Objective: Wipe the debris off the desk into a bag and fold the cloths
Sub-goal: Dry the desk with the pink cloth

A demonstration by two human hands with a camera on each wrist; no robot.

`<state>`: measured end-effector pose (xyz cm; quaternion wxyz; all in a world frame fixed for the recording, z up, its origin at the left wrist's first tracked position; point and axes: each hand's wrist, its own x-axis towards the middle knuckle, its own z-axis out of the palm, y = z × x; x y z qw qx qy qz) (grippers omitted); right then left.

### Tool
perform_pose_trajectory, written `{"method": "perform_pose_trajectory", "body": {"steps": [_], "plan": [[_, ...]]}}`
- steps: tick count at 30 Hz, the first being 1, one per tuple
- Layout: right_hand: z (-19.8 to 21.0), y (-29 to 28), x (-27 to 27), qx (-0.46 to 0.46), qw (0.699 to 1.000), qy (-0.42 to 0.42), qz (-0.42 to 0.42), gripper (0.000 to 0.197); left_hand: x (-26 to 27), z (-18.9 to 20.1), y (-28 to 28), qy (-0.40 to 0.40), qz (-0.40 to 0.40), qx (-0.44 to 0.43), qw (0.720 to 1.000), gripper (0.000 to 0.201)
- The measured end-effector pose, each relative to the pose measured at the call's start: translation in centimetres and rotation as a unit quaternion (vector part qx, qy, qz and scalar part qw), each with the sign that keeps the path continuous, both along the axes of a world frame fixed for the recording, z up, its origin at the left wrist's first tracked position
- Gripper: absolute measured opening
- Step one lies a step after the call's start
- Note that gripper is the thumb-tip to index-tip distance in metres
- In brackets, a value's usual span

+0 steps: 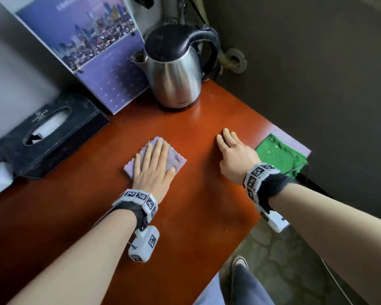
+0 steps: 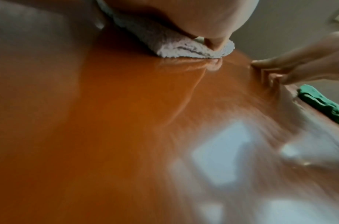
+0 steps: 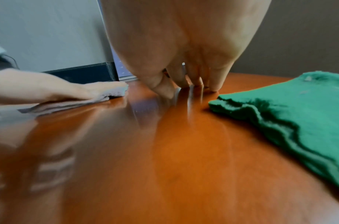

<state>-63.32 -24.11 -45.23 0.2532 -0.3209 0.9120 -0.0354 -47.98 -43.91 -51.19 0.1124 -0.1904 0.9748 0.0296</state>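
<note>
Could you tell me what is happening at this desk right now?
A person is tidying a reddish wooden desk. Their left hand presses flat on a folded lilac cloth. Their right hand rests open on the bare desk, fingertips down, beside a green cloth at the desk's right edge with pale specks of debris on it. An electric kettle, a calendar and a black tissue box stand at the back.
</note>
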Motion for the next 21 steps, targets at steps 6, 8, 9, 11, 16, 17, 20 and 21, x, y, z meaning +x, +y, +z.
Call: {"method": "perform_pose_trajectory", "body": {"steps": [6, 8, 9, 11, 16, 17, 20, 21], "plan": [[0.3, 3.1, 1.4, 0.007, 0.997, -0.049, 0.064, 0.078, 3.6, 0.1, 9.6, 0.019, 0.000, -0.011, 1.000, 0.070], [0.4, 4.1, 1.8, 0.015, 0.994, -0.054, 0.089, 0.079, 4.4, 0.3, 13.9, 0.024, -0.013, 0.002, 1.000, 0.070], [0.4, 4.4, 2.1, 0.017, 0.993, -0.052, 0.101, 0.079, 4.8, 0.5, 16.1, 0.027, -0.024, 0.011, 0.999, 0.070], [0.3, 4.9, 2.5, 0.019, 0.992, -0.044, 0.119, 0.079, 5.5, 0.6, 20.3, 0.029, -0.039, 0.039, 0.998, 0.070], [0.1, 5.3, 3.5, 0.026, 0.991, -0.028, 0.130, 0.082, 7.0, 0.2, 26.2, 0.036, -0.018, 0.066, 0.997, 0.076], [0.0, 5.3, 3.6, 0.026, 0.991, -0.021, 0.130, 0.081, 7.3, 0.1, 26.5, 0.036, -0.023, 0.062, 0.997, 0.077], [-0.3, 5.3, 3.9, 0.028, 0.991, -0.012, 0.127, 0.082, 8.0, 0.1, 25.8, 0.036, -0.041, 0.057, 0.997, 0.075], [-0.3, 5.3, 4.0, 0.030, 0.991, -0.011, 0.126, 0.082, 8.1, 0.1, 25.2, 0.038, -0.043, 0.053, 0.997, 0.073]]}}
